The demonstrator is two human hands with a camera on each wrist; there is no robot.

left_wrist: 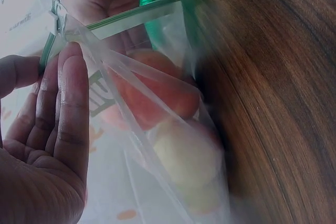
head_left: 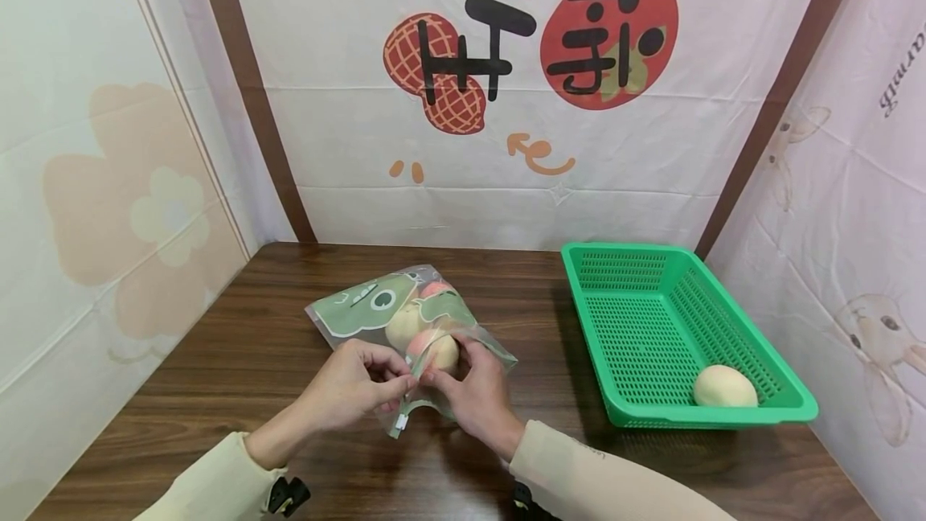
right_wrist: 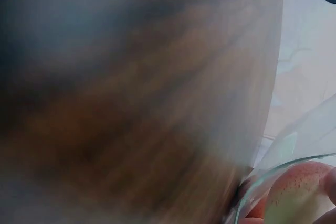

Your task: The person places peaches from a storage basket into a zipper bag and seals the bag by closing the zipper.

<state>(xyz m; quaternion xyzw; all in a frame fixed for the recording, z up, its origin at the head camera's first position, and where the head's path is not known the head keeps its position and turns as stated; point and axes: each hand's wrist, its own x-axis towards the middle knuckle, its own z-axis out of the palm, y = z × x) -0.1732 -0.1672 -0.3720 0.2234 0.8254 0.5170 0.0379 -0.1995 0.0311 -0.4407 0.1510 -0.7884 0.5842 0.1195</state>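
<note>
Your left hand [head_left: 354, 384], lower centre of the frame, has thumb and fingers clamped on the zip edge of the clear bag [head_left: 360, 308]. Your right hand [head_left: 481, 392], just right of it, curls round a red-and-yellow peach [head_left: 444, 354] at the bag mouth. Bag lies tilted on the wood table [head_left: 246, 336], just below frame centre, mouth toward you; white slider [head_left: 401, 422] hangs at its bottom end. More fruit [head_left: 405, 324] shows through the film. Green basket [head_left: 589, 336] sits right of frame, 1 pale fruit [head_left: 726, 387] in its lower right corner.
</note>
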